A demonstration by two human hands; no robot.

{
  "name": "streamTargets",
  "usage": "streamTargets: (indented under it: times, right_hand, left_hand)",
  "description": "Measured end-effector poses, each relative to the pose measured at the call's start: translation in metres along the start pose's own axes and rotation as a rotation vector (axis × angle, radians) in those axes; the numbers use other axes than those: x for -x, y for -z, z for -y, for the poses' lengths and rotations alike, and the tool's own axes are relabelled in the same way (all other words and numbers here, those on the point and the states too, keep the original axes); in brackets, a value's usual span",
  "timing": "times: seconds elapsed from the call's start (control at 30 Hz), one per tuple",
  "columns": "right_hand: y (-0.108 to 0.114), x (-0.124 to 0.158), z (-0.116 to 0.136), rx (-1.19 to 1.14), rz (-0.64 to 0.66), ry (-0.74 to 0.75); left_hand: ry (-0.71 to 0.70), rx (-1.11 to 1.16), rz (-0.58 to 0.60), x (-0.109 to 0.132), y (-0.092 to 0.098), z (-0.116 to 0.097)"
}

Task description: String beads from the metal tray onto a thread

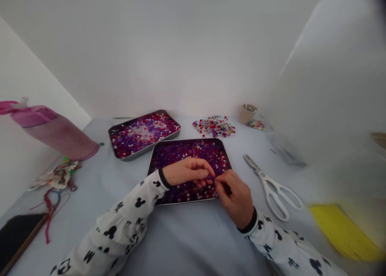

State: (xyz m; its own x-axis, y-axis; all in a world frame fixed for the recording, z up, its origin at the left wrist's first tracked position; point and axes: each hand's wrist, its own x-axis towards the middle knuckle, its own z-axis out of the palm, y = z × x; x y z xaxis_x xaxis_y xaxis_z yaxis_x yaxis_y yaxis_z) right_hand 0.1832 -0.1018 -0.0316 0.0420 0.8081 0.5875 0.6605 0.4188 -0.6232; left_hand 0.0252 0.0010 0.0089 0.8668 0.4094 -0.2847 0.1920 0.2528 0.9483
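At nearer bead tray (187, 201) of 2: left hand (186, 171), right hand (237, 195), both pinched narrow, contents unclear.

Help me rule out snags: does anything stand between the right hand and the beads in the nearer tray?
Toward the middle of the tray, the left hand does, its fingers over the beads and close to the right hand. Nothing visible blocks the beads by the tray's far right corner; the scissors lie outside the tray.
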Motion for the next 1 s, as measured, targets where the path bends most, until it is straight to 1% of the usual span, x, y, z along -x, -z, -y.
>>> streamTargets:
  times: [0.27,0.5,0.67,0.83,1.0]
  right_hand:
    - [0.0,0.001,-0.002,-0.004,0.025,0.01]
    - [-0.001,0.004,-0.004,0.023,0.001,0.001]
    - [-0.001,0.005,-0.005,0.029,0.035,0.005]
    - [-0.001,0.007,-0.008,0.04,0.041,0.025]
    - [-0.001,0.008,-0.008,0.042,0.047,0.01]
  left_hand:
    - [-0.002,-0.045,-0.04,-0.003,-0.002,0.004]
    - [-0.015,-0.039,-0.071,-0.004,-0.002,0.007]
    - [-0.038,-0.025,-0.094,-0.006,-0.004,0.008]
    - [-0.061,-0.023,-0.115,-0.008,-0.005,0.011]
    - [-0.067,-0.014,-0.137,-0.008,-0.007,0.011]
